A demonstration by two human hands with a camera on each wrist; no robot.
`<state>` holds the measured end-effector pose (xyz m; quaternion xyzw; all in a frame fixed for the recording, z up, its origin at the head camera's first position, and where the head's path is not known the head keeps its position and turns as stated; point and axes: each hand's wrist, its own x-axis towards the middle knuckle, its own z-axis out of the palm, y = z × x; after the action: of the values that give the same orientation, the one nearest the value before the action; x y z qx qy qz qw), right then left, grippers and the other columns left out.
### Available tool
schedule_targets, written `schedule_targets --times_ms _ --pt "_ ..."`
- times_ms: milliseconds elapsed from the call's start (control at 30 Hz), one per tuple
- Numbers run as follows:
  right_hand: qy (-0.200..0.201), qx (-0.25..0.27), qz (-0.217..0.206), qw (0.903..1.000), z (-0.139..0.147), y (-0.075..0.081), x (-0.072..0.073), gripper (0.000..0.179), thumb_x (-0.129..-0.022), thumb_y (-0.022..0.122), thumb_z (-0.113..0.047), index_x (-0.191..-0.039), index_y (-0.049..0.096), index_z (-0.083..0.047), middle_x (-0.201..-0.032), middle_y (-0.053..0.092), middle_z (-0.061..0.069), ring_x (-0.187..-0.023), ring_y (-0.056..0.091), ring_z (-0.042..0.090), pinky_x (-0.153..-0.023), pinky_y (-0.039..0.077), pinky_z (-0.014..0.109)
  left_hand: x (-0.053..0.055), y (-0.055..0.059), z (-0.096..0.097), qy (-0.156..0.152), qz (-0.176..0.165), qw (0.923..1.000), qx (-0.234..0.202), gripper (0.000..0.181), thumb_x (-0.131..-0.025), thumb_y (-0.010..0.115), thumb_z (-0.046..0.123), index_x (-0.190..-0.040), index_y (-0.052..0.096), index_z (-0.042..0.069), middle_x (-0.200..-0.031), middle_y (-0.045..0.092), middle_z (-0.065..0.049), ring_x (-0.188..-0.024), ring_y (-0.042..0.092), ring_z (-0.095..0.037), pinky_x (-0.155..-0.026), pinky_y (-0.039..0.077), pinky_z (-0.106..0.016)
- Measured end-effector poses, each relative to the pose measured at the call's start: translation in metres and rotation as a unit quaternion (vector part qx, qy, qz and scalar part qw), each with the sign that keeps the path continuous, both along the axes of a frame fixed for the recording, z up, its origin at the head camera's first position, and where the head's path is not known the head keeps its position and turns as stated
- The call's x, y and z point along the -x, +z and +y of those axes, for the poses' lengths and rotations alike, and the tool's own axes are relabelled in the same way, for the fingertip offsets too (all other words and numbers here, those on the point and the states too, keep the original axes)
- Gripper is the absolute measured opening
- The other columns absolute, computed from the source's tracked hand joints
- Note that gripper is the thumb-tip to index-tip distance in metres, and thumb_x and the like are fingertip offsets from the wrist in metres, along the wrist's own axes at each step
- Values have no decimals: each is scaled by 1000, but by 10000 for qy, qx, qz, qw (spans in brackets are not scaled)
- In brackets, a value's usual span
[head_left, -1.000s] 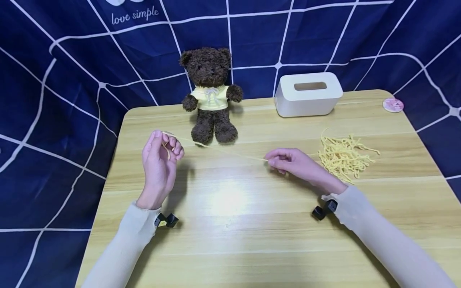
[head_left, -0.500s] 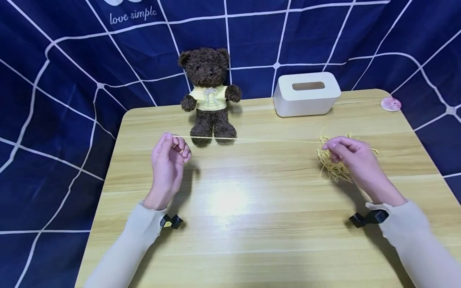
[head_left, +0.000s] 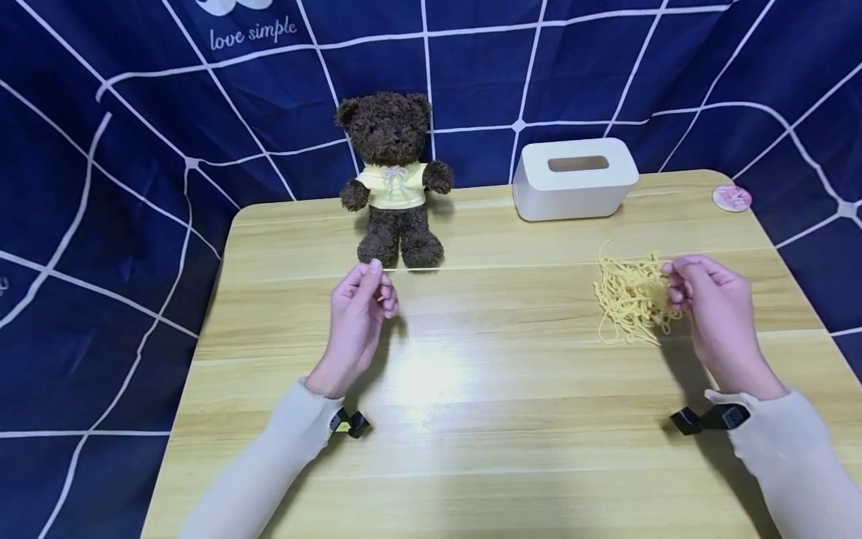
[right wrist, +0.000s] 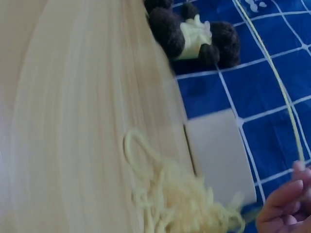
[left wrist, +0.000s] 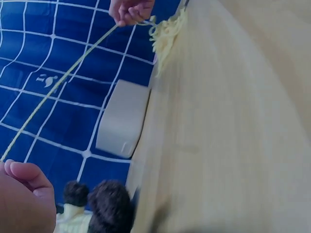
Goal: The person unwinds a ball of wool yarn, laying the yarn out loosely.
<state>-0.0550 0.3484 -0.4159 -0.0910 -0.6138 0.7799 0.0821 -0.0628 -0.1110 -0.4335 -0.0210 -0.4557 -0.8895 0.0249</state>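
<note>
A length of yellow yarn [left wrist: 60,81] runs taut between my two hands, raised above the table. My left hand [head_left: 357,318] pinches one end between thumb and fingers, in front of the teddy bear's feet. At the right, my right hand [head_left: 717,314] pinches the yarn beside a loose tangled pile of yellow yarn [head_left: 633,296]. In the right wrist view the strand [right wrist: 279,80] rises from the fingertips, and the pile lies lower left of the hand. The left wrist view shows more yarn between the right hand and the pile.
A brown teddy bear [head_left: 390,180] in a yellow shirt sits at the back of the wooden table [head_left: 471,449]. Right of it stands a white tissue box [head_left: 575,180]. A round pink coaster [head_left: 732,198] lies in the back right corner, before a blue curtain [head_left: 471,82].
My right hand has moved right along the yarn, past the middle of the table to the pile's right side. My left hand has shifted right. The strand between them has drawn straight.
</note>
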Motion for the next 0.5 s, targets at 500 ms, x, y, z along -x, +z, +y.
schedule_targets --times_ms 500 --pt "1078 -3760 -509 9189 -60 3 8 42 -114 60 -29 -152 63 -12 -121 60 9 -77 57 14 -60 51 25 8 -5 41 -1335 -407 9871 789 27 -114 55 12 -93 71 10 -80 63 -3 -64 56 -12 -56 50 -19"
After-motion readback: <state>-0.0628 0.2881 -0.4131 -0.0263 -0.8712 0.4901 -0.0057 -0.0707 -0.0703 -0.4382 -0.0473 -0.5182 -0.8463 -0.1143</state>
